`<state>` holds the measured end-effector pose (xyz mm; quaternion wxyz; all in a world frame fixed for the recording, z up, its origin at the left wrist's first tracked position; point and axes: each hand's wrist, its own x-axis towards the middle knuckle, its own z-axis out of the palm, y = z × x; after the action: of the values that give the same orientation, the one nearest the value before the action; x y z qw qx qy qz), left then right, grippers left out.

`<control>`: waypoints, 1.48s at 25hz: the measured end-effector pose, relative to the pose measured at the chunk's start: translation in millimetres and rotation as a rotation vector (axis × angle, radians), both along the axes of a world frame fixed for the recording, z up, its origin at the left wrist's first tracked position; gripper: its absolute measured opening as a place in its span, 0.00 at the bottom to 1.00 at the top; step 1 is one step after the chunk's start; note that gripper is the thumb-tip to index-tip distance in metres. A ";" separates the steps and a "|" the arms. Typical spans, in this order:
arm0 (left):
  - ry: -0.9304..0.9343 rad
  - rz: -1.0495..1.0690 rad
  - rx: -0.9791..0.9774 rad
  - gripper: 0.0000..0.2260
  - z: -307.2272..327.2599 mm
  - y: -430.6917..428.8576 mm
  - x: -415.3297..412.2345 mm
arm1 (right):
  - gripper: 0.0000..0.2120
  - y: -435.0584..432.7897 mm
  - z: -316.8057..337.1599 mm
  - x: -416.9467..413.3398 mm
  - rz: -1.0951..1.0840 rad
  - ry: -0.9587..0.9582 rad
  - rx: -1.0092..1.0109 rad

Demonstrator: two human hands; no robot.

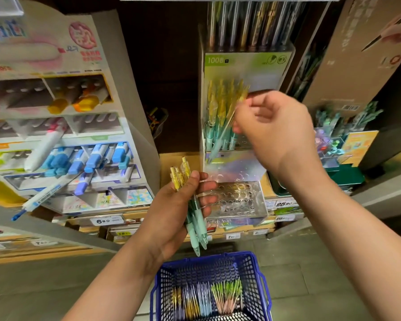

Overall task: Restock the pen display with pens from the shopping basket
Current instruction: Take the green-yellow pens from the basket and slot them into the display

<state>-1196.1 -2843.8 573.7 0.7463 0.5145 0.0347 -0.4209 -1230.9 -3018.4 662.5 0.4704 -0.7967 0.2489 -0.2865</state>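
Note:
My left hand [183,205] grips a small bunch of yellow-and-teal pens [190,205], tips pointing down toward the basket. My right hand [273,128] is raised at the clear pen display [232,163] and pinches one yellow-and-teal pen [227,121], blurred, slanted among several like pens standing in the upper tier. The display's lower tier [236,200] is a clear plate of round holes with no pens in it. Below, the blue shopping basket [255,267] sits on the floor and holds bundles of gold, lilac, light-blue and green-pink pens [206,300].
A tiered highlighter display [63,144] with blue and yellow markers fills the left. Dark pens in clear sleeves [248,24] hang above the pen display. A brown carton [357,54] and a small stand of green pens [347,126] lie to the right. Price tags line the shelf edge [107,221].

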 end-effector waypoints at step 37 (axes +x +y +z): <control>0.027 -0.008 -0.083 0.16 3.7 -6.6 -8.2 | 0.06 -6.1 -18.5 -21.1 0.118 -0.013 0.244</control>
<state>-1204.3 -2850.4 577.4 0.7648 0.4774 0.0249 -0.4320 -1252.0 -3024.6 644.0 0.5816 -0.7447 0.2317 -0.2313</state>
